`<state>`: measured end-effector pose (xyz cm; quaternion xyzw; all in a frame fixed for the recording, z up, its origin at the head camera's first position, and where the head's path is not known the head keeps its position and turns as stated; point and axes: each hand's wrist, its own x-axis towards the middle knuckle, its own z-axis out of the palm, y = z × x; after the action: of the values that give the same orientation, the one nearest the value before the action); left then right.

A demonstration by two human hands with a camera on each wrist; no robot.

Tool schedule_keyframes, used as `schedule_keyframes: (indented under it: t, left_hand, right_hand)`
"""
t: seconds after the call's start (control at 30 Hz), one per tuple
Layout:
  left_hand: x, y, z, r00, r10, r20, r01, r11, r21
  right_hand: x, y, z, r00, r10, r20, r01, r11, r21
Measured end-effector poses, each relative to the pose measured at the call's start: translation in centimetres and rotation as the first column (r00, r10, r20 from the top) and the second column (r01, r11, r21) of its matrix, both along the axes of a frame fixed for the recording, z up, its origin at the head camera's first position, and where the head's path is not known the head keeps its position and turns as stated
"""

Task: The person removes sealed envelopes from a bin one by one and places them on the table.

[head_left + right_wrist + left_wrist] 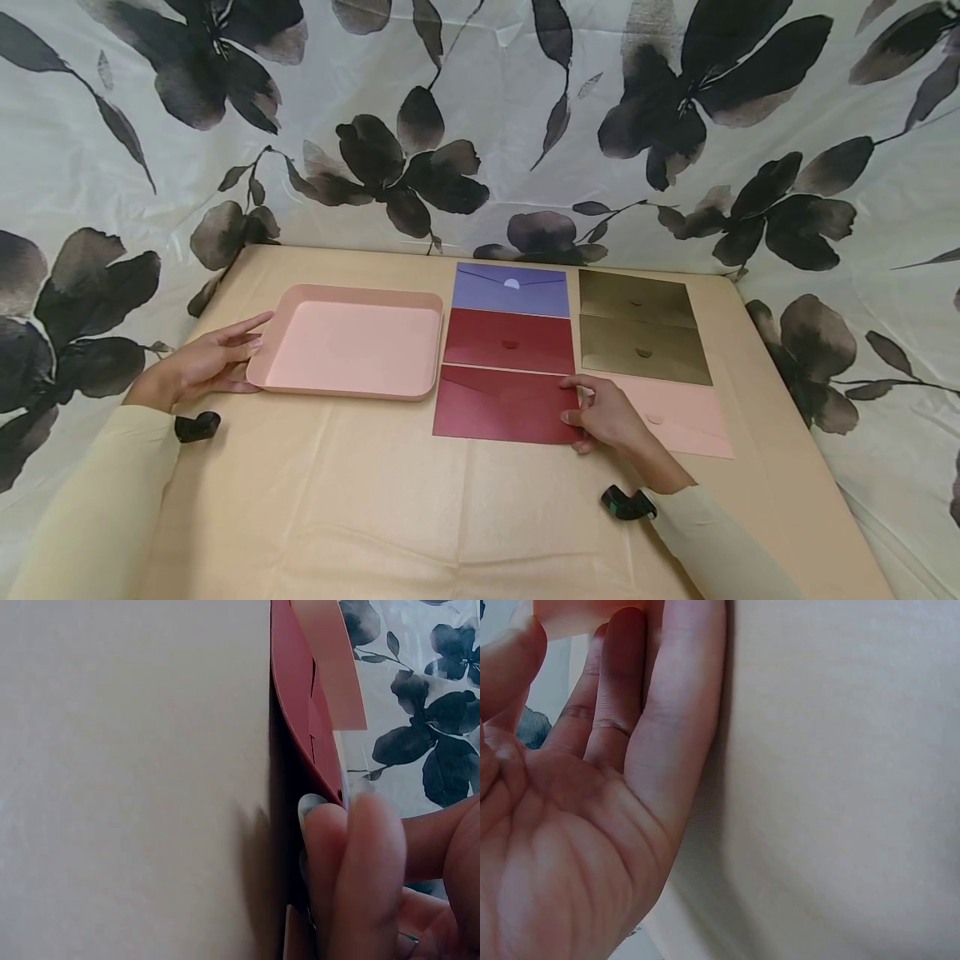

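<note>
A pink tray (352, 343) stands on the beige tabletop, left of a grid of envelopes. My left hand (243, 337) lies flat at the tray's left wall with straight fingers (660, 697) against the tray rim (577, 616). My right hand (576, 402) pinches the right edge of the nearest dark red envelope (501, 405). In the right wrist view my fingertips (330, 825) grip that dark red envelope (296, 705), and its edge is raised slightly off the table.
Behind the held envelope lie a second dark red envelope (508, 340) and a purple one (510, 290). To the right are two gold envelopes (641, 329) and a pink envelope (686, 419). A floral cloth (480, 125) hangs behind and beside the table.
</note>
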<state>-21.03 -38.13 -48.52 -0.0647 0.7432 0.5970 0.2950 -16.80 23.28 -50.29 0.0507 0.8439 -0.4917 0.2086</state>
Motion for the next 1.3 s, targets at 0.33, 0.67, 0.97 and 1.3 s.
schedule_keyframes:
  t: [0.33, 0.67, 0.97, 1.3]
  left_hand:
    - [0.05, -0.1, -0.09, 1.0, 0.004, -0.001, -0.004, 1.0, 0.001]
    - [0.24, -0.05, 0.05, 1.0, 0.013, 0.001, -0.013, 1.0, -0.01]
    - [0.54, -0.01, 0.13, 1.0, 0.01, -0.003, -0.01, 1.0, -0.01]
    - [0.45, 0.27, 0.12, 1.0, 0.001, -0.008, -0.001, 1.0, -0.02]
  right_hand:
    - [-0.04, 0.03, 0.07, 0.998, 0.054, -0.021, -0.053, 0.997, 0.055]
    - [-0.03, 0.08, 0.4, 0.991, 0.127, -0.031, -0.122, 0.983, 0.141]
    - [-0.06, -0.01, 0.46, 0.988, 0.147, -0.038, -0.138, 0.973, 0.185]
    - [-0.23, 0.23, 0.41, 0.987, 0.155, -0.038, -0.147, 0.974, 0.174]
